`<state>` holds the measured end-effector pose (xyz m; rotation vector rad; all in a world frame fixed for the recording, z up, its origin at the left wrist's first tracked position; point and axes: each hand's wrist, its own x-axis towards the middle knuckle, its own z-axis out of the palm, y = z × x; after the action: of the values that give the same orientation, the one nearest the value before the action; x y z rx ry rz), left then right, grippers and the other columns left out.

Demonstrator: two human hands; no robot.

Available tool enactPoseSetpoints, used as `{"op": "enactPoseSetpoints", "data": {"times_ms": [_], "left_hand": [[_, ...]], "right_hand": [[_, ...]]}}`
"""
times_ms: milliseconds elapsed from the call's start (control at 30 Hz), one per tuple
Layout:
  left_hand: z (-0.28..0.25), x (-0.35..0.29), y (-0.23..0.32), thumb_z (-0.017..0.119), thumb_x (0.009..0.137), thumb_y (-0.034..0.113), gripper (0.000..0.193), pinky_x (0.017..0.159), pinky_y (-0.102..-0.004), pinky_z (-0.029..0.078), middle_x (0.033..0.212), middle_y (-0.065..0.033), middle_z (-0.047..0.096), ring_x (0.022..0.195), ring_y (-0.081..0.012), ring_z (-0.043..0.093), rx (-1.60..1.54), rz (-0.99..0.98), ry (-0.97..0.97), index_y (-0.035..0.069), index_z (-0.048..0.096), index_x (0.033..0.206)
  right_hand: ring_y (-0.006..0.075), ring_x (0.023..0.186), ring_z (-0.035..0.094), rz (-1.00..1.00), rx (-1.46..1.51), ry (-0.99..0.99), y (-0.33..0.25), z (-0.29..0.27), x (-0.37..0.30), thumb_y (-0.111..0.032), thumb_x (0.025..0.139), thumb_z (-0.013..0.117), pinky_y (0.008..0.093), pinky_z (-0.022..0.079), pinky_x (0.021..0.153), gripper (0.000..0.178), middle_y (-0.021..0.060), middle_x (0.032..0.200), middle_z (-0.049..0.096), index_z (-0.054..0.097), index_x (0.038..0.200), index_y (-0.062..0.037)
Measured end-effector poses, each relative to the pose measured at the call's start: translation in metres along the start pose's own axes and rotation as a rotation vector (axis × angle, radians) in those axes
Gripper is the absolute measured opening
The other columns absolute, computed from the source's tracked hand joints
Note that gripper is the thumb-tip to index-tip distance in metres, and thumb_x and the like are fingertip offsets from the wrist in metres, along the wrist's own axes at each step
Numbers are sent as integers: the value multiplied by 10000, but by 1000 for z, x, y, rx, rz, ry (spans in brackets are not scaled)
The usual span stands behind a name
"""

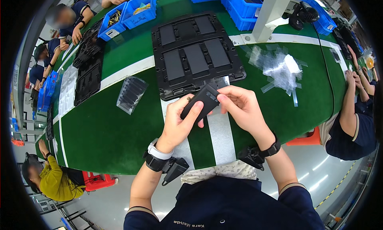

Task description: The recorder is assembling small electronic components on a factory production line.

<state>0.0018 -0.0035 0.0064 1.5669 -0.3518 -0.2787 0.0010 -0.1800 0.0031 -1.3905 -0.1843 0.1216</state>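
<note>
Flanking black tray (239,72): film scraps (281,68), clear holder (131,94)

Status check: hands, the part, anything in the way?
Left hand and right hand both gripping small black flat part. Held above green table, near black tray. Nothing between part and tray.

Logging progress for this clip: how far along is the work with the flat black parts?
Done: the black tray holds about six flat parts, and peeled clear strips lie piled to its right. In hand: left hand holds a flat black part, right hand pinching its top corner. Left: that part is not in the tray.
</note>
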Motion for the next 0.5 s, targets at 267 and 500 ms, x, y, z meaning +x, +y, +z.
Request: {"op": "enactPoseSetpoints", "data": {"times_ms": [267, 500], "left_hand": [[-3, -4, 8, 529, 856, 184, 227, 380, -182, 365, 583, -39, 588, 391, -57, 477, 58, -177, -91, -3, 582, 740], [-14, -2, 9, 545, 792, 156, 223, 311, -188, 312, 522, -51, 552, 345, -64, 452, -20, -236, 101, -16, 584, 656]], "right_hand": [[5, 456, 422, 30, -462, 0, 1, -5, -2, -151, 799, 619, 189, 318, 414, 340, -43, 489, 380, 454, 543, 0], [23, 521, 461, 106, -143, -211, -3, -2, -2, -43, 736, 622, 180, 370, 462, 71, -2, 614, 533, 563, 714, -10]]}}
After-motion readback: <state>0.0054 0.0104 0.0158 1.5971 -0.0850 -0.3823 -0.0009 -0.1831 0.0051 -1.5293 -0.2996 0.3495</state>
